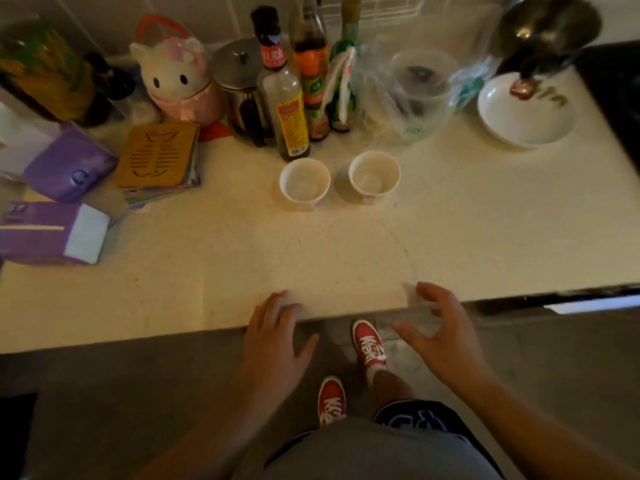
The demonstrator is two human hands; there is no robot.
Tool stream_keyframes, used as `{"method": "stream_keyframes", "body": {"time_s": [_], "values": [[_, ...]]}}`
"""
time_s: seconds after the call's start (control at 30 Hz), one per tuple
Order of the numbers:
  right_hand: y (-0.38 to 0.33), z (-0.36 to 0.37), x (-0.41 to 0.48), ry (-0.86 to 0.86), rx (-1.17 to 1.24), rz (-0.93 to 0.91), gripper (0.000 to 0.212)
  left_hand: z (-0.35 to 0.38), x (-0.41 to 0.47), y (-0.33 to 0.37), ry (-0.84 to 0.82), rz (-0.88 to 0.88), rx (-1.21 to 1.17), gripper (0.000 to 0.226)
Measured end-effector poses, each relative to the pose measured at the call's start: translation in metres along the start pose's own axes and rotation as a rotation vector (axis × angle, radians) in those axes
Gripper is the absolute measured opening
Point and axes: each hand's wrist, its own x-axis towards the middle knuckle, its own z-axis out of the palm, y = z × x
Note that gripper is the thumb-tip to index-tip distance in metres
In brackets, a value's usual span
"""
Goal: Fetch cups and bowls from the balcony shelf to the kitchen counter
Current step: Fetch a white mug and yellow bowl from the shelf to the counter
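Pale stone worktop (242, 258) stretches ahead of me, crowded at the back with sauce bottles (289, 109), a cat-shaped jar (176, 81) and a white dish (526, 112). Two white cups (304, 183) stand upright side by side near the bottles, apart from each other and empty as far as I can see. My left hand (273, 337) rests spread at the worktop's near edge, holding nothing; my right hand (440, 330) hovers loosely open just off the edge, also empty. I judge the cups are delivered and the bowls remain, so I should turn away cleanly, keeping my arms clear of the cups and leaving open worktop in front for the next load.
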Motion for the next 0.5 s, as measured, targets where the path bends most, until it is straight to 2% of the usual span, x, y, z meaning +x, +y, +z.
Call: {"method": "stream_keyframes", "body": {"time_s": [0.07,0.13,0.27,0.37,0.5], "values": [[0.016,0.005,-0.032,0.005,0.005,0.053,0.065,0.010,-0.023,-0.004,-0.049,0.106,0.033,0.050],[0.034,0.006,-0.061,-0.014,0.043,0.121,0.052,0.023,-0.042,-0.009,-0.141,0.131,-0.008,0.041],[0.077,-0.002,-0.113,-0.109,0.126,0.282,0.033,0.051,-0.063,-0.008,-0.550,-0.117,-0.265,0.012],[0.121,-0.012,-0.155,-0.091,0.198,0.439,0.028,0.077,-0.067,0.000,-0.723,-0.173,-0.157,0.010],[0.187,-0.027,-0.225,0.032,0.271,0.656,0.024,0.110,-0.068,0.033,-0.865,-0.140,-0.017,0.015]]}}
